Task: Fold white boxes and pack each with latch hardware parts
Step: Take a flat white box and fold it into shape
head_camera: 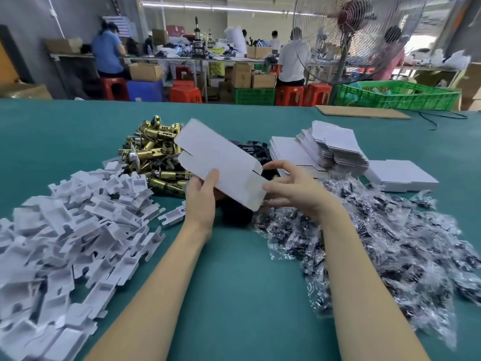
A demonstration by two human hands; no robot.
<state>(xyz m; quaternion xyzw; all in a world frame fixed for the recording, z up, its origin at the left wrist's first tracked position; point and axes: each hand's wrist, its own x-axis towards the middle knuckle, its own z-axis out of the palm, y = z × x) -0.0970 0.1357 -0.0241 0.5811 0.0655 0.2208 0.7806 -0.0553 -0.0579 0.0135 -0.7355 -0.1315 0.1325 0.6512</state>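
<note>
A flat white box blank (218, 160) is held tilted above the green table (234, 282). My left hand (201, 199) grips its near edge, thumb on top. My right hand (296, 190) touches the blank's near right flap with spread fingers. Behind the blank lies a heap of brass latch bolts (153, 149). A stack of flat white box blanks (335, 149) sits at the back right. Dark metal plates (256, 149) lie partly hidden behind the blank.
White folded card inserts (70, 230) are heaped at the left. Clear bags of dark screws (385, 246) spread over the right. A folded white box (400, 175) lies far right. A cardboard sheet (361, 112) lies at the far edge. People work at benches behind; a fan (356, 35) stands there.
</note>
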